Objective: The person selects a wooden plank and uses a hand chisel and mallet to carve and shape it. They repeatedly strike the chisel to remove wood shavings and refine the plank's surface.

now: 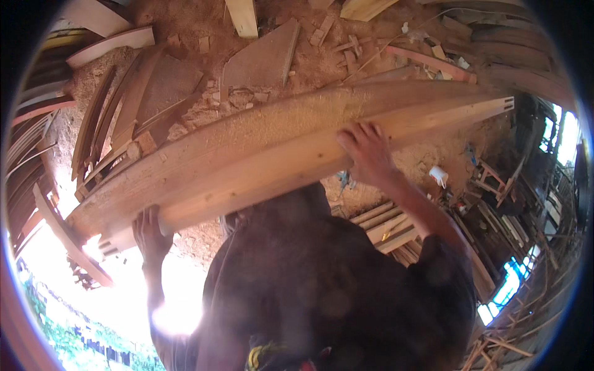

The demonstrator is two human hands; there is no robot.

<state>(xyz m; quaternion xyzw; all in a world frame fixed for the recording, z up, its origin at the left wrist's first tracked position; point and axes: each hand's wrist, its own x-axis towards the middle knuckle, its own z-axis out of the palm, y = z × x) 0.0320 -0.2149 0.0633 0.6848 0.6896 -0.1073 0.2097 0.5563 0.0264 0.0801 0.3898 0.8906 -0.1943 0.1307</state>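
A long pale wooden plank [260, 174] slants across the view, its left end lower and nearer to me. Slotted, tenon-like cuts show at both of its ends. My right hand [369, 154] grips the plank right of its middle, with the fingers bent over its face. Close to the left end, my left hand [153, 238] is closed on the near edge, its fingers up against the wood. Just beyond the plank runs a broad wooden bench top [272, 127] dusted with sawdust. Whether the plank rests on it or is held just off it, I cannot tell.
Sawdust and offcuts cover the ground beyond the bench. Flat boards [260, 62] lie there, with leaning boards [99, 123] at the left. Stacked timber [390, 229] and a white container [439, 175] are on the right. A curved wooden piece [68, 241] stands by the plank's left end.
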